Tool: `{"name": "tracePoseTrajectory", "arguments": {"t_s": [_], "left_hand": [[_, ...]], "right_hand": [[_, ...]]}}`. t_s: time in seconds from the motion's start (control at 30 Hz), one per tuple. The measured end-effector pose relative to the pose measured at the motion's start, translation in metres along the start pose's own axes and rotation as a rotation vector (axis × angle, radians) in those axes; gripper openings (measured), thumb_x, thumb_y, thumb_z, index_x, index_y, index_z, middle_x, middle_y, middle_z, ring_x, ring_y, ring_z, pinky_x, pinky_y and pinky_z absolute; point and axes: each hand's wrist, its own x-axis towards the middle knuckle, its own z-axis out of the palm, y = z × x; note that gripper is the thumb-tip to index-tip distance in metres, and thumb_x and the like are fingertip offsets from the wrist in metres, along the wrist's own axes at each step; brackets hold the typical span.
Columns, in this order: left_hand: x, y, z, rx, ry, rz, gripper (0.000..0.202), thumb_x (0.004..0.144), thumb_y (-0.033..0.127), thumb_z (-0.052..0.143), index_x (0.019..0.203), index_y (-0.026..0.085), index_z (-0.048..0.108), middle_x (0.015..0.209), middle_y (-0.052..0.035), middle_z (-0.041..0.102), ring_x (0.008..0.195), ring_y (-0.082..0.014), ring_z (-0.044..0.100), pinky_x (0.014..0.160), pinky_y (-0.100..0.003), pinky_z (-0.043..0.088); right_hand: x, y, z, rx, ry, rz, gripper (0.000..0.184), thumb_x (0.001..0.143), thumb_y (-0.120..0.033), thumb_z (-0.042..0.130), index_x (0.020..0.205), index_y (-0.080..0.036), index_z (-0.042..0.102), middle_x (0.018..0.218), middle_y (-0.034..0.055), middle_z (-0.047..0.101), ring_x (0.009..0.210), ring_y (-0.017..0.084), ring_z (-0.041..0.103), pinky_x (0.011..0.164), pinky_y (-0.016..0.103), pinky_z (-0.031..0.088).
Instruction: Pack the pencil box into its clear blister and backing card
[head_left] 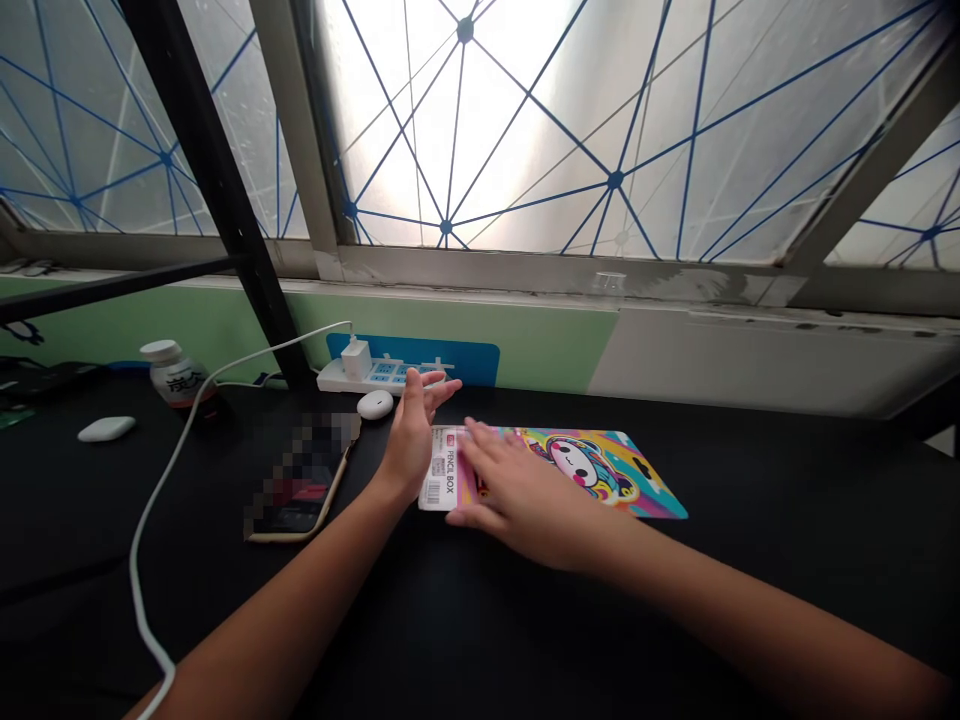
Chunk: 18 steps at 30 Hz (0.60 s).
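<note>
The wide frosted window with blue crossing lines (525, 120) fills the top of my view, and below it the black desk top (750, 560) stretches from edge to edge. A black metal post (217, 190) slants down from the upper left to the back of the desk.

The flat, brightly coloured pencil box with a cartoon face (600, 465) lies on the desk just ahead of me, its white label end towards the left. My right hand (510, 490) rests palm down on that left part, fingers stretched out and slightly spread, covering some of the print. My left hand (416, 440) stands on its edge against the label end, fingers straight and held together, thumb apart, gripping nothing.

Just left of my left wrist lies a phone in a gold-edged case (300, 490), close to the box but not touching it. A white cable (150, 510) loops past it from the desk's near edge up to a white charger plug (355, 357) in the white power strip (375, 375) behind my left fingertips. A small white oval object (375, 404) sits between the strip and my left hand. Further left stand a white-capped bottle (176, 378) and a white oval case (106, 429), well apart from the box.
</note>
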Motion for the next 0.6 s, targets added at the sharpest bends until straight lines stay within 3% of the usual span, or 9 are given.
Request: {"name": "tracePoseTrajectory", "arguments": {"t_s": [0.07,0.13,0.2,0.3,0.43,0.6], "left_hand": [[0.001,0.001,-0.002,0.086,0.029,-0.033,0.037,0.101,0.052,0.042,0.115,0.022,0.058,0.121,-0.011,0.072,0.127,-0.0245,0.058,0.114,-0.043,0.03],[0.002,0.002,-0.005,0.137,0.049,-0.084,0.022,0.094,0.028,0.058,0.116,0.024,0.058,0.128,-0.0096,0.068,0.128,-0.0256,0.057,0.109,-0.042,0.037],[0.003,0.0,-0.008,0.133,0.048,-0.148,0.041,0.081,0.007,0.061,0.118,0.024,0.057,0.136,-0.0103,0.063,0.129,-0.0285,0.056,0.1,-0.04,0.045],[0.005,-0.007,-0.009,0.087,0.035,-0.251,0.06,0.066,-0.007,0.052,0.118,0.023,0.058,0.139,-0.012,0.061,0.134,-0.0287,0.052,0.088,-0.032,0.052],[0.005,-0.016,-0.006,-0.004,0.02,-0.329,0.065,0.061,-0.009,0.046,0.118,0.021,0.057,0.133,-0.0138,0.065,0.129,-0.0257,0.057,0.079,-0.027,0.056],[0.0,-0.014,0.0,-0.061,0.0,-0.371,0.049,0.069,-0.006,0.048,0.111,0.018,0.057,0.125,-0.0167,0.069,0.115,-0.0257,0.068,0.077,-0.03,0.059]], "right_hand": [[-0.02,0.033,-0.005,-0.043,0.05,0.077,0.084,0.094,-0.069,0.04,0.154,-0.01,0.037,0.163,0.0186,0.023,0.151,0.035,0.021,0.121,0.058,0.021],[-0.044,0.071,-0.004,-0.053,0.081,0.209,0.082,0.095,-0.07,0.037,0.152,-0.011,0.041,0.162,0.0188,0.028,0.149,0.036,0.027,0.119,0.059,0.026],[-0.067,0.106,-0.001,-0.015,0.14,0.328,0.08,0.095,-0.07,0.032,0.149,-0.011,0.045,0.16,0.0193,0.035,0.147,0.036,0.033,0.116,0.058,0.031],[-0.091,0.14,0.002,0.063,0.232,0.399,0.076,0.097,-0.068,0.03,0.146,-0.013,0.048,0.155,0.0177,0.045,0.142,0.034,0.042,0.114,0.053,0.038],[-0.095,0.142,-0.003,0.032,0.243,0.352,0.072,0.094,-0.068,0.037,0.14,-0.015,0.053,0.145,0.0179,0.056,0.134,0.035,0.05,0.111,0.052,0.041],[-0.094,0.133,-0.008,0.015,0.249,0.336,0.062,0.095,-0.066,0.038,0.132,-0.02,0.058,0.137,0.0154,0.061,0.128,0.035,0.054,0.105,0.051,0.044]]}}
